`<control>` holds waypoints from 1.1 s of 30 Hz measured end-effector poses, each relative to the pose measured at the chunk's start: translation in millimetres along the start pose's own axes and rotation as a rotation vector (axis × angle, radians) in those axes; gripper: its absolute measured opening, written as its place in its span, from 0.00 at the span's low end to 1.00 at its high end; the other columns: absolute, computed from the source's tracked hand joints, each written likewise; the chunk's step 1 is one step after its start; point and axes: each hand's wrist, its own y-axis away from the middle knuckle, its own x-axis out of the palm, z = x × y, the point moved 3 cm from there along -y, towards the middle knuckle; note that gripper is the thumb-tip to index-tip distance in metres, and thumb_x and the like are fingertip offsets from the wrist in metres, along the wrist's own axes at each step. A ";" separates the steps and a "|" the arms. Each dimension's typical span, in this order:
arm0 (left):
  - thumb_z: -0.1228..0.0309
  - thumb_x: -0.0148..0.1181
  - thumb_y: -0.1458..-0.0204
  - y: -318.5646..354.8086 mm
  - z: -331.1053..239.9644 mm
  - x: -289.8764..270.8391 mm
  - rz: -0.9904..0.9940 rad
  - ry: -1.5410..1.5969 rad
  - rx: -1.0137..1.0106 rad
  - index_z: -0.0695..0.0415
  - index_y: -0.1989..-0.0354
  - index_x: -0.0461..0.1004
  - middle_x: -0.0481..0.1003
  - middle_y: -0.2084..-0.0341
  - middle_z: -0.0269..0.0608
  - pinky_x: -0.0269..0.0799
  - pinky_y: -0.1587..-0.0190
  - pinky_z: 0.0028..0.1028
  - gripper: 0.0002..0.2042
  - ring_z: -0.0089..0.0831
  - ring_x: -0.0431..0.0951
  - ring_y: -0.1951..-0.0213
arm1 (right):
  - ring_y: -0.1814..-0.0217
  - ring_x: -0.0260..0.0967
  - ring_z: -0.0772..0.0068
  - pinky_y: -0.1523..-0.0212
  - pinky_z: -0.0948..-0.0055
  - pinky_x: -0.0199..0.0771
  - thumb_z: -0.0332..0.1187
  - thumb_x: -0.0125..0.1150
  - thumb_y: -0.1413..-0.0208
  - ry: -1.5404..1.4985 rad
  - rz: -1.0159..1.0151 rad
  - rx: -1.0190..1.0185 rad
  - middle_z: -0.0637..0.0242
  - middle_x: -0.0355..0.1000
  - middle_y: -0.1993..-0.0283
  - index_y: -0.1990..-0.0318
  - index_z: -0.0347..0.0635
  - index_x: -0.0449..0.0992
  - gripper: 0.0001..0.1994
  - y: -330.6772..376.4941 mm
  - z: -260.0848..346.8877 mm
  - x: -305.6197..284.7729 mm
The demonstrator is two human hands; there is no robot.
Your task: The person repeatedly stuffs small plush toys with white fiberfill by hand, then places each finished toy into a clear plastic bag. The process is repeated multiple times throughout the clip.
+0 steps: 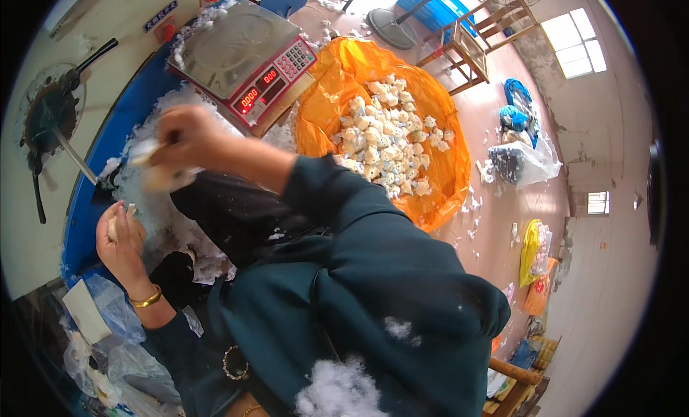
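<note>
My left hand [122, 246], with a gold bangle at the wrist, is closed around a small pale cloth piece [113, 229], mostly hidden by the fingers. Above and to its right, my right hand [188, 136] is smeared by motion. A cream-coloured, soft-looking piece [163, 179] hangs from its closed fingers; it looks like a small plush toy, but blur hides its details. Loose white stuffing [161, 108] lies heaped beneath and beyond both hands. Close to the left hand, a metal tube [75, 157] sticks out of a pale panel with black handles.
A red and silver digital scale [247, 58] stands beyond my right hand. To its right, an open orange bag [452, 151] holds many small cream plush pieces [387, 133]. A wooden chair [466, 51] and bagged goods [520, 162] stand farther right. Clear plastic bags [133, 367] lie lower left.
</note>
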 end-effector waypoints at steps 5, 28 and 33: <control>0.65 0.57 0.43 13.9 24.5 -7.2 0.213 0.452 -0.247 0.62 0.46 0.70 0.73 0.55 0.41 0.69 0.53 0.18 0.19 0.26 0.73 0.55 | 0.67 0.76 0.66 0.70 0.67 0.72 0.50 0.69 0.57 1.132 0.357 0.880 0.64 0.77 0.69 0.65 0.50 0.82 0.17 70.7 -36.1 -152.1; 0.84 0.55 0.49 26.1 -15.4 17.9 -0.015 0.437 -0.093 0.65 0.57 0.72 0.76 0.65 0.37 0.72 0.59 0.21 0.11 0.21 0.76 0.63 | 0.74 0.62 0.86 0.75 0.86 0.60 0.32 0.64 0.46 -0.907 0.291 0.652 0.72 0.70 0.70 0.68 0.42 0.70 0.08 33.2 12.0 73.2; 0.91 0.50 0.55 26.0 -22.0 8.4 -0.025 0.529 -0.099 0.64 0.56 0.72 0.77 0.63 0.39 0.74 0.57 0.22 0.17 0.24 0.77 0.60 | 0.77 0.62 0.83 0.80 0.86 0.62 0.23 0.66 0.50 -1.021 0.281 0.619 0.70 0.69 0.69 0.68 0.43 0.71 0.08 20.2 8.1 61.1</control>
